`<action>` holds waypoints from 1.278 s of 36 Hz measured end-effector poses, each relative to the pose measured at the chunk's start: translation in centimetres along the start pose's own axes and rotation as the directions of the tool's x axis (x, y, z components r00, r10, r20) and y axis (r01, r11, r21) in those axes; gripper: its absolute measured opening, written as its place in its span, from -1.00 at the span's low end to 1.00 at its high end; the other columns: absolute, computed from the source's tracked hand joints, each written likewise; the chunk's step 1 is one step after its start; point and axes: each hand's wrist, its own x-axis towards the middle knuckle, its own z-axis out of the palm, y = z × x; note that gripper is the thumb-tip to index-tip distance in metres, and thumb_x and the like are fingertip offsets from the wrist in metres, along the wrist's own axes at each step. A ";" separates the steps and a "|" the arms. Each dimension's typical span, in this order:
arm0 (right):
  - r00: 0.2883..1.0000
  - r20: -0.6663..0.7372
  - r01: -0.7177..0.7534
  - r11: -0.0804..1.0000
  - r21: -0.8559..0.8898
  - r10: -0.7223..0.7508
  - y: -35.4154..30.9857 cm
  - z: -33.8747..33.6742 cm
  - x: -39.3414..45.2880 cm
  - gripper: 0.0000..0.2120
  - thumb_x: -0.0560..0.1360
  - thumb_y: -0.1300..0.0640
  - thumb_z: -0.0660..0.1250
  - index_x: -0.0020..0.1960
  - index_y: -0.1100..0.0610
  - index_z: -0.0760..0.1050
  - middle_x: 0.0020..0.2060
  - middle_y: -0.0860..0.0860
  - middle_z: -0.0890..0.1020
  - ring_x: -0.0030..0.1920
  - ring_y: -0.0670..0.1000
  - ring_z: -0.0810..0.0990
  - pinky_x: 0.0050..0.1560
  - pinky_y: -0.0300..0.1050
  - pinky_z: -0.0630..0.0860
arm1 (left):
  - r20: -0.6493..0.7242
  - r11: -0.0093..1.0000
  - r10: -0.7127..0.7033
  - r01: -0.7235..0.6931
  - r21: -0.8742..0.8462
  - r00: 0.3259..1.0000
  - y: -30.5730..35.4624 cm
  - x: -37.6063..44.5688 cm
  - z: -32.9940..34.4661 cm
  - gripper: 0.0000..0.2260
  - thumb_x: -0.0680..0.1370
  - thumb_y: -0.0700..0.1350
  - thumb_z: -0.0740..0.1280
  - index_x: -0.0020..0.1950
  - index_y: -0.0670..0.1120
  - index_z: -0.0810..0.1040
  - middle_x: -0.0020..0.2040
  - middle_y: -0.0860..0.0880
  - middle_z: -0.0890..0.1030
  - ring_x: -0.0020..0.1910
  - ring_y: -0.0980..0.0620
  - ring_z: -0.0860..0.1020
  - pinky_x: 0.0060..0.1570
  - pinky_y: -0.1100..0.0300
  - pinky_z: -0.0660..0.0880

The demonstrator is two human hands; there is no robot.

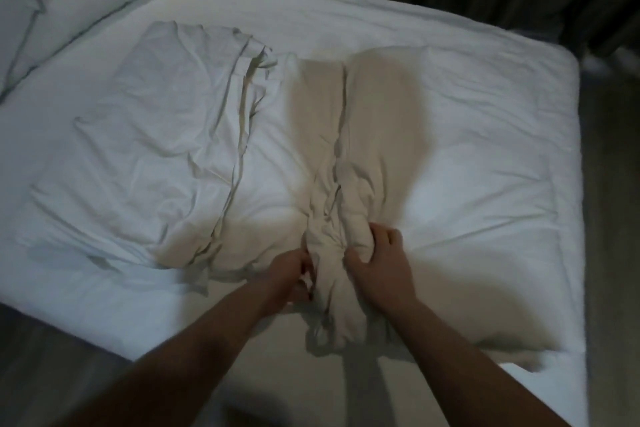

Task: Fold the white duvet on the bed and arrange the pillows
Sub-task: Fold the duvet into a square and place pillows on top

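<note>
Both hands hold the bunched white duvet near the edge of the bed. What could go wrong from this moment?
1. The left hand and right hand grip only a narrow bunch of the duvet, so a pull may deepen its creases rather than flatten it.
2. The crumpled sheet lies against the duvet and could get dragged along.
3. The duvet's near end lies close to the bed edge and could slide off.
</note>
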 end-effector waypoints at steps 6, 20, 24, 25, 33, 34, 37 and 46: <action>0.996 0.010 0.088 0.996 -0.030 -0.088 -0.5 0.1 -0.2 -0.40 0.44 -0.20 0.32 0.43 -0.08 0.27 0.22 0.00 0.33 0.17 0.13 0.46 0.04 -0.05 0.45 | -0.050 0.957 0.148 -0.130 0.260 0.988 6.9 0.5 -4.3 -0.86 0.48 -0.18 0.29 -0.15 -0.12 0.65 -0.28 -0.12 0.61 -0.31 -0.06 0.52 -0.31 0.18 0.42; 0.975 -0.176 0.136 0.991 0.009 -0.133 -1.5 -0.8 6.4 -0.10 0.32 -0.30 0.39 0.55 -0.09 0.13 0.50 -0.06 0.07 0.44 0.07 0.32 0.21 0.02 0.53 | -0.038 0.940 0.292 -0.279 0.199 0.956 24.8 9.5 2.4 -0.22 0.25 0.43 0.44 0.30 -0.04 0.55 -0.03 -0.04 0.64 -0.11 0.02 0.60 -0.08 0.18 0.54; 0.986 -0.120 0.105 0.992 -0.072 -0.113 0.8 1.3 6.6 -0.14 0.38 -0.31 0.34 0.57 -0.11 0.09 0.53 -0.05 0.10 0.44 0.05 0.32 0.21 0.00 0.51 | -0.003 0.929 0.337 -0.332 0.166 0.942 25.5 12.6 4.4 -0.08 0.14 0.52 0.44 0.41 0.10 0.49 0.31 0.03 0.55 0.13 0.16 0.50 0.13 0.24 0.39; 0.986 -0.125 0.101 0.992 -0.075 -0.110 1.1 1.7 6.5 -0.15 0.39 -0.30 0.34 0.57 -0.11 0.08 0.53 -0.06 0.11 0.42 0.05 0.34 0.21 -0.01 0.52 | -0.004 0.930 0.346 -0.343 0.135 0.938 25.6 13.4 4.6 0.06 0.05 0.54 0.45 0.46 0.08 0.43 0.41 0.05 0.45 0.27 0.13 0.45 0.23 0.23 0.35; 0.968 -0.152 0.184 0.978 -0.099 -0.198 1.2 2.7 6.1 -0.17 0.35 -0.02 0.35 0.57 -0.08 0.13 0.57 0.00 0.13 0.32 0.12 0.48 0.04 -0.08 0.59 | 0.085 0.929 0.353 -0.360 0.090 0.932 29.5 12.9 7.9 -0.78 0.26 -0.19 0.40 -0.13 -0.17 0.53 -0.24 -0.12 0.53 -0.39 -0.03 0.49 -0.33 0.22 0.45; 0.963 -0.168 0.199 0.976 -0.086 -0.212 1.0 2.5 6.1 -0.19 0.35 0.00 0.35 0.57 -0.07 0.16 0.57 0.01 0.13 0.35 0.12 0.46 0.08 -0.07 0.58 | 0.076 0.919 0.383 -0.388 0.067 0.921 30.1 12.4 8.2 -0.85 0.22 -0.22 0.37 -0.26 -0.15 0.47 -0.39 -0.07 0.47 -0.51 0.01 0.41 -0.42 0.28 0.37; 0.947 -0.221 0.228 0.972 -0.048 -0.233 0.5 1.8 6.8 -0.20 0.32 0.07 0.35 0.55 -0.03 0.23 0.56 0.00 0.15 0.38 0.12 0.42 0.17 -0.08 0.54 | 0.115 0.886 0.463 -0.456 -0.079 0.879 31.6 11.1 8.5 -0.75 0.32 -0.37 0.28 -0.49 -0.10 0.41 -0.59 0.02 0.39 -0.61 0.05 0.37 -0.51 0.34 0.32; 0.981 -0.104 0.145 0.973 -0.182 -0.166 0.8 3.5 8.5 -0.23 0.32 -0.02 0.32 0.52 -0.08 0.25 0.57 -0.09 0.14 0.17 0.07 0.52 0.10 -0.10 0.53 | -0.159 0.911 0.339 -0.365 -0.190 0.927 28.5 16.2 4.2 -0.54 0.42 -0.22 0.45 0.28 -0.09 0.43 -0.15 -0.01 0.49 -0.23 0.05 0.51 -0.26 0.22 0.48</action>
